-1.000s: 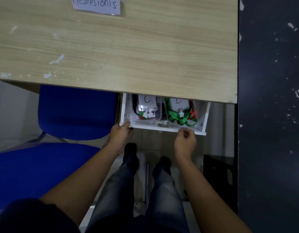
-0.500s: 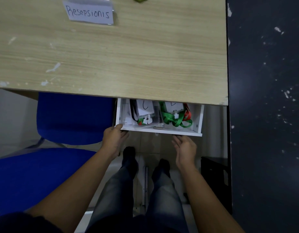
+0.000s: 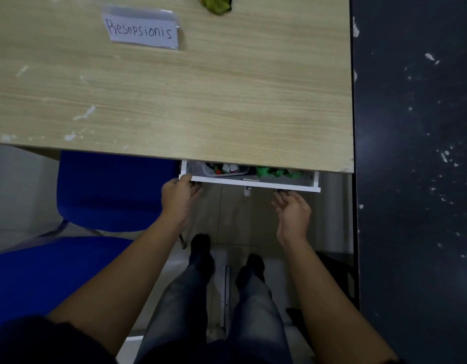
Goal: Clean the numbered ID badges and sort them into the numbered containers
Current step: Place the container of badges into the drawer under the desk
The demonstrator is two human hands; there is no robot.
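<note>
- Your left hand (image 3: 178, 195) sits at centre frame and grips the left front corner of the drawer (image 3: 253, 183), thumb on top of the white front edge and fingers curled beneath it
- Your right hand (image 3: 292, 214) is just below the right part of that front edge, holding nothing, palm turned towards the left and fingers loose and slightly spread; you cannot tell whether the fingertips touch the drawer's underside
- The two hands are well apart, one at each end of the drawer front
- The drawer shows only as a narrow strip from under the near edge of the desk (image 3: 174, 101), right of centre
- In the left half of that strip lies a pale container (image 3: 201, 169) with red, white and black bits in it; they are too blurred to read as badges or numbers
- Just right of it lie green lanyards (image 3: 274, 172), bunched against the drawer's right half
- On the desk at upper left stands a label (image 3: 142, 31) that reads "Resepsionis"
- A green cloth (image 3: 216, 3) lies at the top edge of the frame, cut off by it
- A blue chair (image 3: 109, 190) stands at lower left, beside your left arm
- Your legs and dark-socked feet stand on the pale floor below the drawer
- A dark speckled wall (image 3: 411, 153) fills the right side
</note>
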